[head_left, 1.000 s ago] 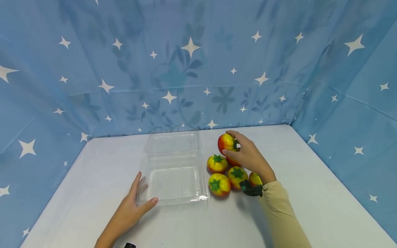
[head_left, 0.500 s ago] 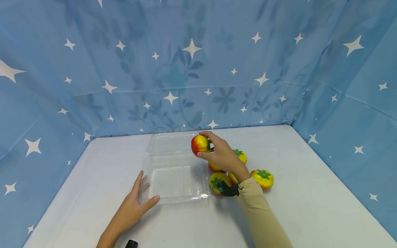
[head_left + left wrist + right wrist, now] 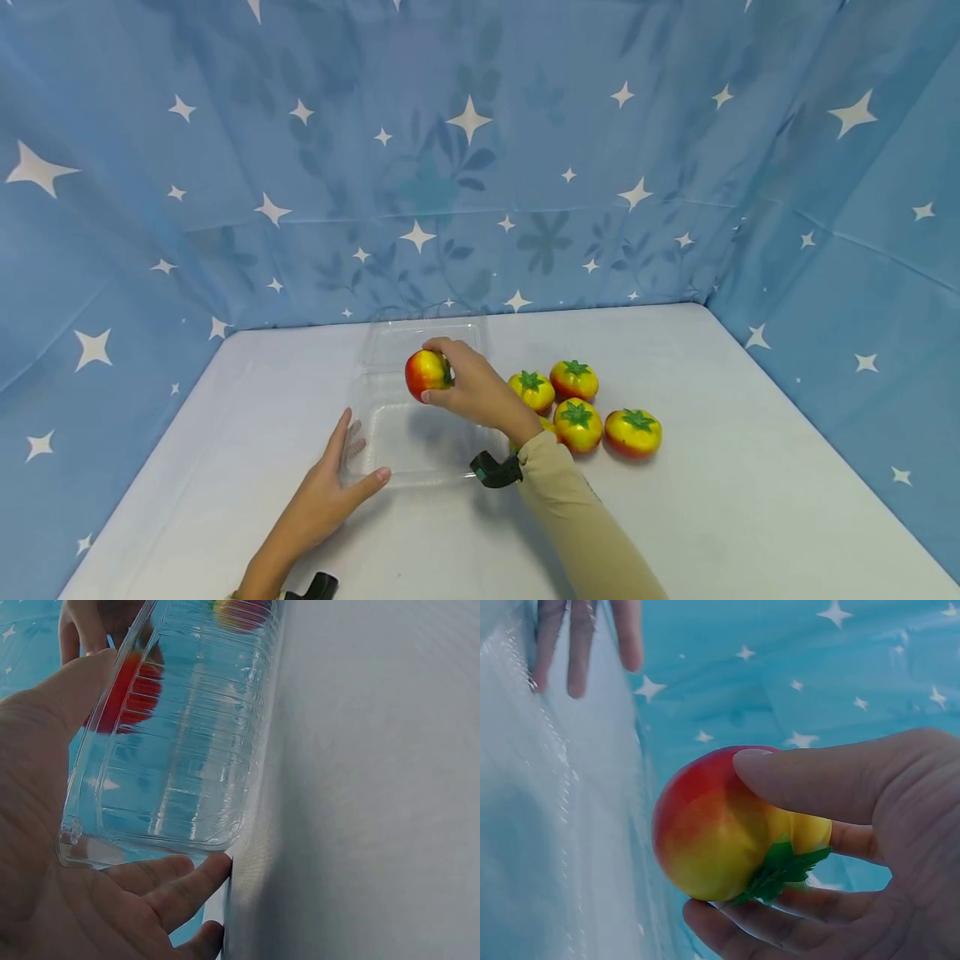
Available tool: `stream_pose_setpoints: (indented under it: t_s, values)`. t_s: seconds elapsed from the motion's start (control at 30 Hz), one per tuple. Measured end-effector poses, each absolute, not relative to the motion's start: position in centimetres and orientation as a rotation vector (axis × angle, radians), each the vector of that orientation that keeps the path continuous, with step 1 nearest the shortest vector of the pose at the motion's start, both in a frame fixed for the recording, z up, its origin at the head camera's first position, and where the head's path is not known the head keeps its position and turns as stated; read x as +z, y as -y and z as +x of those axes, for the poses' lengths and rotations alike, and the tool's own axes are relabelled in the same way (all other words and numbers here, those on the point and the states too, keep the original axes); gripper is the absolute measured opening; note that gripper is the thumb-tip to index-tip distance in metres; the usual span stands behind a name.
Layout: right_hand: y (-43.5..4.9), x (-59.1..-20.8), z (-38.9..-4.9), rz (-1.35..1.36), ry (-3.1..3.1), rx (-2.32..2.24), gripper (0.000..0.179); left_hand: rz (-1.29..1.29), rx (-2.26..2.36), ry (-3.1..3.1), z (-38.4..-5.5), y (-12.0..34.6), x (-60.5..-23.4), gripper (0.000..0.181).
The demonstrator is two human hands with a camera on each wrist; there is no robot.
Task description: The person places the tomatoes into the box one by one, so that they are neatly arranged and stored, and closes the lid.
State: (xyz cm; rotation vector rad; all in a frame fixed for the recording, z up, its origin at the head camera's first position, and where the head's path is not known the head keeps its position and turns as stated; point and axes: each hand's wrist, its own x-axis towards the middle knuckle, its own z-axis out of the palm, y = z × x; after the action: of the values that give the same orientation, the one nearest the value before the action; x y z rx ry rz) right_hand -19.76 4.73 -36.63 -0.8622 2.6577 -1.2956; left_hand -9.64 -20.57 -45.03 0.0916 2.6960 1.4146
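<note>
My right hand [image 3: 480, 390] grips a red-and-yellow toy persimmon [image 3: 426, 375] with green leaves, thumb on one side and fingers on the other. It is held up over a clear plastic clamshell box [image 3: 390, 478], whose lid [image 3: 390, 333] lies folded back towards the curtain. In the right wrist view the persimmon [image 3: 705, 832] shows its leaves turned towards the palm. At the box's left front corner rests my left hand [image 3: 318, 496], thumb and fingers spread. The left wrist view shows the fingers [image 3: 187, 892] straight against the box's end wall [image 3: 172, 844].
Several more persimmons sit in a group right of the box, one [image 3: 633, 433] at the outer right and another [image 3: 574, 380] at the back. All stand on a white table [image 3: 750, 500]. A blue star-patterned curtain [image 3: 540, 167] encloses its back and sides.
My right hand has carried the persimmon leftward from above the group to over the box, uncovering the other persimmons. The left hand has stayed at the box corner.
</note>
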Motion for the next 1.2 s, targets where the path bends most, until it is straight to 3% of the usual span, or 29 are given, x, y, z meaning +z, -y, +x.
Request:
stream_pose_setpoints:
  t_s: [0.9, 1.2]
  values:
    - [2.4, -38.4, -20.6, -0.961, -2.722, -0.717, 0.055, 0.146, 1.504, -2.679, -9.5, 20.4, -45.2, 0.109]
    - [3.8, -38.6, -20.6, -0.972, -2.771, -0.599, 0.067, 0.167, 1.496, -2.697, -9.6, 20.7, -45.4, 0.110]
